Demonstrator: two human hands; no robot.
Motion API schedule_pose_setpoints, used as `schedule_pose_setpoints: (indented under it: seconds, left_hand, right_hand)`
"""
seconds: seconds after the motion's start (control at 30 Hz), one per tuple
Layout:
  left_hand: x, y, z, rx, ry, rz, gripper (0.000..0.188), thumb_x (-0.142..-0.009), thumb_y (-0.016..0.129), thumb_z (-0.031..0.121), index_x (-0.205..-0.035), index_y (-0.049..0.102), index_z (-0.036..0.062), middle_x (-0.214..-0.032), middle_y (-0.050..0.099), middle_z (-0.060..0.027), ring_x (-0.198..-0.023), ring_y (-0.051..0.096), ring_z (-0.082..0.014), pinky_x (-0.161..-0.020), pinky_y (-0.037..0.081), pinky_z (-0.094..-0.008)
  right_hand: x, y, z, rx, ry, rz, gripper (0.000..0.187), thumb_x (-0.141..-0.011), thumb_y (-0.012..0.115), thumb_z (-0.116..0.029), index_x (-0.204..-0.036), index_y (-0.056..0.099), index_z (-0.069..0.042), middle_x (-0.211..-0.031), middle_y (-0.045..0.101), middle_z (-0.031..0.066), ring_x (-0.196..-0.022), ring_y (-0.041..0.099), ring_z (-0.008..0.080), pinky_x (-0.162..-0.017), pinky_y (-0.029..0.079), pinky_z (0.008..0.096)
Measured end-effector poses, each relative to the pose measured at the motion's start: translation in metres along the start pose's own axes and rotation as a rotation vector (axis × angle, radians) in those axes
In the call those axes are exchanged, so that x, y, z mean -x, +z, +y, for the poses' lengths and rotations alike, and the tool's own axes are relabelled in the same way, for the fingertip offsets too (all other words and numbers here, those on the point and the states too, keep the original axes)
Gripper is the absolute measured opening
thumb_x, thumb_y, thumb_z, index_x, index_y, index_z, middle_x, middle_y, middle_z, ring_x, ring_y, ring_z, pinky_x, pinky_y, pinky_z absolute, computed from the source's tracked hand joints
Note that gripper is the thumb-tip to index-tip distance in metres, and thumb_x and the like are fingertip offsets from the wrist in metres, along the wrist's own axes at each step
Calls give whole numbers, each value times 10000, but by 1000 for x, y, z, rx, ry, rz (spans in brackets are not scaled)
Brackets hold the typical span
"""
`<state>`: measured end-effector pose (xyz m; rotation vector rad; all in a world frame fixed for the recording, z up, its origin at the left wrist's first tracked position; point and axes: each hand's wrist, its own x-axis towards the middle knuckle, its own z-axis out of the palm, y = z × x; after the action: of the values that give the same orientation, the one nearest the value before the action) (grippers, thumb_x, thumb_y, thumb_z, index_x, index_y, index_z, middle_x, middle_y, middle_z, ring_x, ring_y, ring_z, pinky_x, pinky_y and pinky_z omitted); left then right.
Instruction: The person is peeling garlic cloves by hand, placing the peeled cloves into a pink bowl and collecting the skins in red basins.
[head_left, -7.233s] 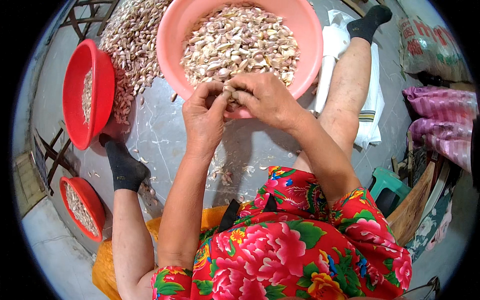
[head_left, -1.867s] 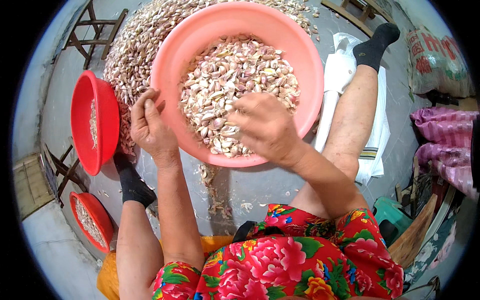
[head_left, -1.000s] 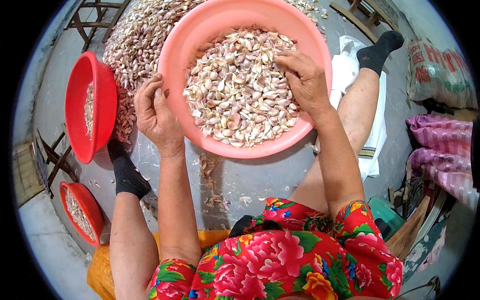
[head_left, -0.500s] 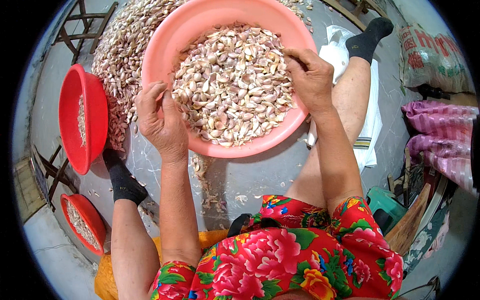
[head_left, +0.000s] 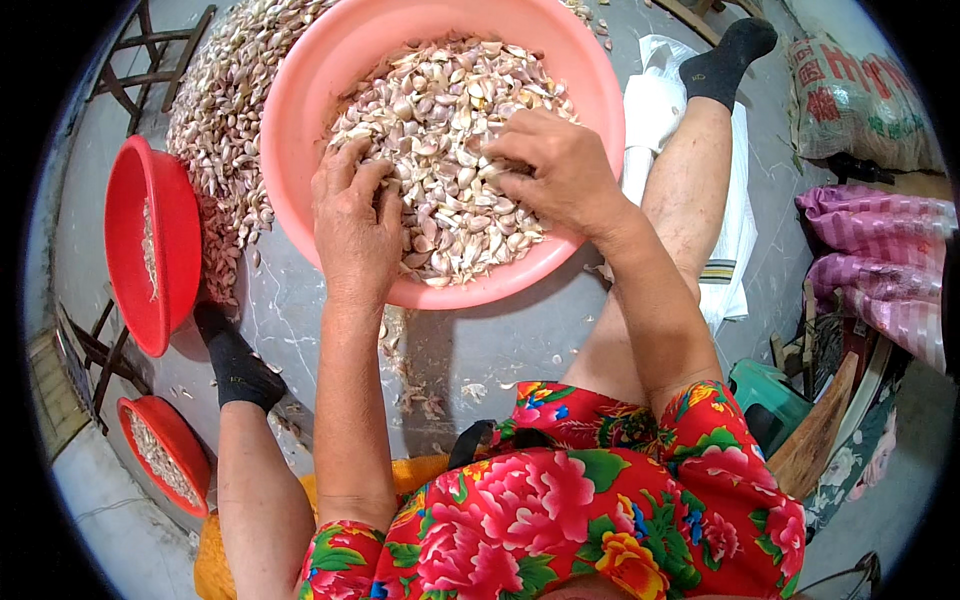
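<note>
A wide pink basin (head_left: 600, 95) holds a heap of garlic cloves (head_left: 450, 150), with loose papery skins among them. My left hand (head_left: 357, 215) reaches over the near left rim, its spread fingers bent down onto the cloves. From the right, my right hand (head_left: 565, 172) lies over the heap, fingers apart and pointing left; their tips touch the cloves. I see no clove held clearly in either hand.
A large pile of garlic cloves (head_left: 215, 120) lies on the floor at the left. Two red basins, one tilted (head_left: 180, 240) and one small (head_left: 190, 440), stand there too. Sacks (head_left: 870, 110), a pink striped bag (head_left: 870, 250) and a green container (head_left: 765, 395) sit at the right.
Both hands have moved inward from the basin's sides onto the cloves. The fingers, pinched together before, are now spread. The whole view has shifted slightly.
</note>
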<state>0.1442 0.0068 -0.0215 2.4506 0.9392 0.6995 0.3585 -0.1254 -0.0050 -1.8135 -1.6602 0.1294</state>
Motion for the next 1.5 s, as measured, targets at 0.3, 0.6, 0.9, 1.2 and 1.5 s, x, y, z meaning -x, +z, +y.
schedule_pose_setpoints:
  seconds: [0.3,0.6,0.9,1.2,1.5]
  left_hand:
    - [1,-4,-1,25,-42,37,210,-844,714,12,-1054,717,23,-1283,634,-153,-1252,550,-358,-1066,458,-439]
    - [-1,0,-8,75,-84,42,159,-844,731,-2,-999,714,26,-1147,658,-116,-1108,614,-303,-952,503,-395]
    - [-3,10,-15,213,-89,96,136,-850,640,-71,-946,682,15,-1021,657,-148,-953,644,-342,-846,523,-413]
    - [-3,8,-14,232,-152,105,152,-967,588,-23,-1083,680,10,-994,708,-153,-946,700,-274,-853,540,-364]
    - [-4,3,-10,251,-207,123,200,-980,579,26,-1174,623,7,-1014,685,-224,-959,682,-383,-853,530,-436]
  right_hand:
    - [0,8,-14,216,-19,-71,159,-847,670,-107,-992,736,-113,-890,654,99,-828,687,300,-703,555,445]
    - [8,10,2,-78,267,64,98,-829,685,-81,-924,705,-89,-871,690,117,-827,686,325,-750,551,426]
    - [-7,44,-32,100,-167,62,179,-799,673,-108,-978,673,-111,-943,617,65,-848,654,272,-732,561,411]
    - [-8,43,-36,171,-156,-59,79,-811,608,-89,-886,611,-65,-862,582,93,-813,665,274,-691,557,414]
    - [-5,47,-35,34,-62,-68,84,-824,590,-55,-904,566,-48,-834,595,136,-819,666,341,-676,549,451]
